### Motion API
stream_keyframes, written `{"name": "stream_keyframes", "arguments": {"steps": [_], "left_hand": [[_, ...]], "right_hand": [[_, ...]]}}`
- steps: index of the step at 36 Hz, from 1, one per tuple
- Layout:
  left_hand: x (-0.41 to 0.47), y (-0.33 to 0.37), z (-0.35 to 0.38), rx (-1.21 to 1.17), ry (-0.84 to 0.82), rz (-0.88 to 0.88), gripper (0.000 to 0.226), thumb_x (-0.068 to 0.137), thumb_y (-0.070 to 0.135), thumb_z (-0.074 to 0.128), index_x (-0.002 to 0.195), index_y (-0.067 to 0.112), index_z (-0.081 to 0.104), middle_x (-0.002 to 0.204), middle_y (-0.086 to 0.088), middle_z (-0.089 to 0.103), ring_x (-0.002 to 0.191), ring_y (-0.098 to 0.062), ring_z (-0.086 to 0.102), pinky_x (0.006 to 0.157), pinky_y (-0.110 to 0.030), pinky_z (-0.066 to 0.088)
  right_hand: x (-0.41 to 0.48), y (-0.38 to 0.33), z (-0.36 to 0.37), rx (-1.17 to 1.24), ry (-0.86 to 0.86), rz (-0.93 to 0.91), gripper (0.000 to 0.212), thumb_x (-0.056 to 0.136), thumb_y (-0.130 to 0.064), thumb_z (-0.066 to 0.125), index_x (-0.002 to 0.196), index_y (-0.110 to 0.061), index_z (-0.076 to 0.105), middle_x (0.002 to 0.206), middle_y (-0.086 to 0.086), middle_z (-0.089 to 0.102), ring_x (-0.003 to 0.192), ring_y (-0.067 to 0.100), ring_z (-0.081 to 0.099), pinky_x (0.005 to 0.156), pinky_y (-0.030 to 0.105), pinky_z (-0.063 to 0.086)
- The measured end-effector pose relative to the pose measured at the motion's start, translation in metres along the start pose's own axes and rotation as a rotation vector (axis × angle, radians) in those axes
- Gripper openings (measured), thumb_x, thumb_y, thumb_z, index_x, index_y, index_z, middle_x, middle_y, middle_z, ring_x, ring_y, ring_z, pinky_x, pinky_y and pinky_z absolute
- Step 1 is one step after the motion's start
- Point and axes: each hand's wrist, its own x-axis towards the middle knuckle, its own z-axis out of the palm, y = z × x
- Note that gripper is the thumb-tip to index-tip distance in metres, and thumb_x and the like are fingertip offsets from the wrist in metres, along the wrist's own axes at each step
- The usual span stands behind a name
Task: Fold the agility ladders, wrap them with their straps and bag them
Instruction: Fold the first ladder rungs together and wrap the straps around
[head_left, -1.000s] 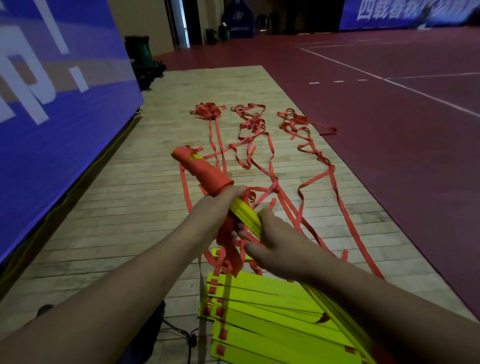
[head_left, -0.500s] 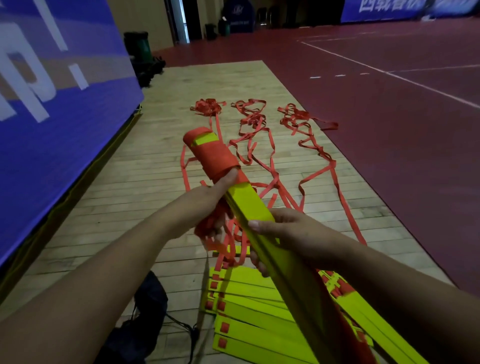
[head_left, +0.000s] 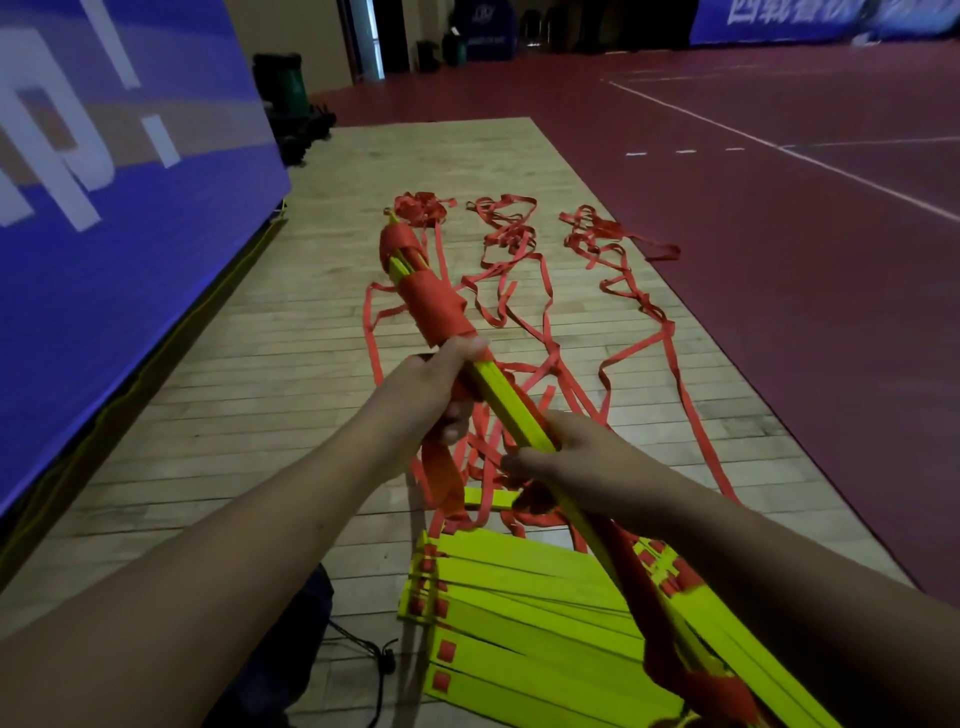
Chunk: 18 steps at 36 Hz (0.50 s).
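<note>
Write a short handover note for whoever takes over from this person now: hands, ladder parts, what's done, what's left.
Left hand grips the rung bundle just below its red strap wrap; right hand grips it lower down.
More yellow rungs lie stacked on the wooden floor, loose red straps trailing ahead; a dark bag lies near left.
Done: held rungs gathered, far end wrapped.
Left: wrap the rest, then bag.

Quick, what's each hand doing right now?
Left hand: gripping the rung bundle just below its red strap wrap.
Right hand: gripping the same bundle, lower down.
</note>
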Motion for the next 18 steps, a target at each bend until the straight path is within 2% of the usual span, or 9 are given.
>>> {"name": "stream_keyframes", "arguments": {"steps": [2, 5, 7, 10, 12, 15, 18], "left_hand": [[-0.001, 0.001, -0.002, -0.013, -0.013, 0.048, 0.038, 0.095, 0.046, 0.054, 0.08, 0.011, 0.055, 0.052, 0.004, 0.04, 0.045, -0.012, 0.038, 0.049, -0.023, 0.035], [-0.001, 0.0, -0.008, -0.044, -0.04, 0.08, 0.041, 0.097, 0.047, 0.05, 0.079, 0.011, 0.054, 0.052, 0.004, 0.042, 0.046, -0.012, 0.041, 0.053, -0.024, 0.038], [0.0, 0.001, -0.013, -0.065, -0.098, 0.065, 0.042, 0.097, 0.048, 0.049, 0.083, 0.009, 0.055, 0.054, 0.002, 0.044, 0.047, -0.013, 0.044, 0.055, -0.025, 0.04], [-0.001, 0.005, -0.021, -0.069, -0.253, -0.064, 0.049, 0.094, 0.051, 0.047, 0.096, 0.003, 0.058, 0.063, -0.006, 0.053, 0.053, -0.017, 0.053, 0.054, -0.025, 0.046], [-0.003, 0.004, -0.026, -0.018, -0.334, -0.119, 0.057, 0.091, 0.053, 0.047, 0.105, -0.001, 0.057, 0.067, -0.013, 0.058, 0.058, -0.024, 0.059, 0.052, -0.026, 0.05], [-0.004, -0.002, -0.029, 0.143, -0.319, -0.135, 0.067, 0.08, 0.065, 0.052, 0.096, 0.0, 0.061, 0.063, -0.015, 0.061, 0.061, -0.03, 0.063, 0.054, -0.029, 0.052], [-0.002, -0.009, -0.025, 0.281, -0.29, -0.134, 0.069, 0.081, 0.071, 0.05, 0.085, 0.002, 0.062, 0.06, -0.012, 0.061, 0.058, -0.029, 0.065, 0.056, -0.03, 0.053]], "right_hand": [[-0.003, -0.003, -0.005, 0.117, -0.034, -0.018, 0.026, 0.095, -0.032, 0.067, 0.106, -0.009, 0.061, 0.092, 0.017, 0.075, 0.073, 0.027, 0.072, 0.072, 0.039, 0.06], [-0.005, -0.003, -0.013, 0.282, -0.092, 0.031, 0.05, 0.089, -0.057, 0.057, 0.105, -0.01, 0.065, 0.088, 0.016, 0.075, 0.075, 0.028, 0.07, 0.073, 0.041, 0.058], [-0.005, 0.0, -0.016, 0.339, -0.099, 0.051, 0.053, 0.089, -0.059, 0.054, 0.102, -0.01, 0.067, 0.084, 0.01, 0.071, 0.075, 0.022, 0.069, 0.072, 0.037, 0.055], [-0.006, 0.002, -0.013, 0.25, -0.028, 0.006, 0.046, 0.084, -0.056, 0.062, 0.107, -0.017, 0.071, 0.084, -0.001, 0.071, 0.078, 0.018, 0.069, 0.074, 0.034, 0.055], [-0.006, 0.001, -0.011, 0.318, -0.03, -0.007, 0.04, 0.086, -0.041, 0.067, 0.116, -0.015, 0.068, 0.089, 0.004, 0.074, 0.082, 0.024, 0.071, 0.072, 0.034, 0.058], [-0.008, 0.002, -0.013, 0.452, -0.09, 0.043, 0.034, 0.094, -0.017, 0.066, 0.125, -0.006, 0.057, 0.096, 0.022, 0.073, 0.083, 0.041, 0.071, 0.075, 0.046, 0.062], [-0.007, 0.007, -0.012, 0.381, -0.064, 0.072, 0.033, 0.097, -0.011, 0.063, 0.126, -0.004, 0.049, 0.105, 0.034, 0.068, 0.082, 0.042, 0.068, 0.081, 0.056, 0.058]]}}
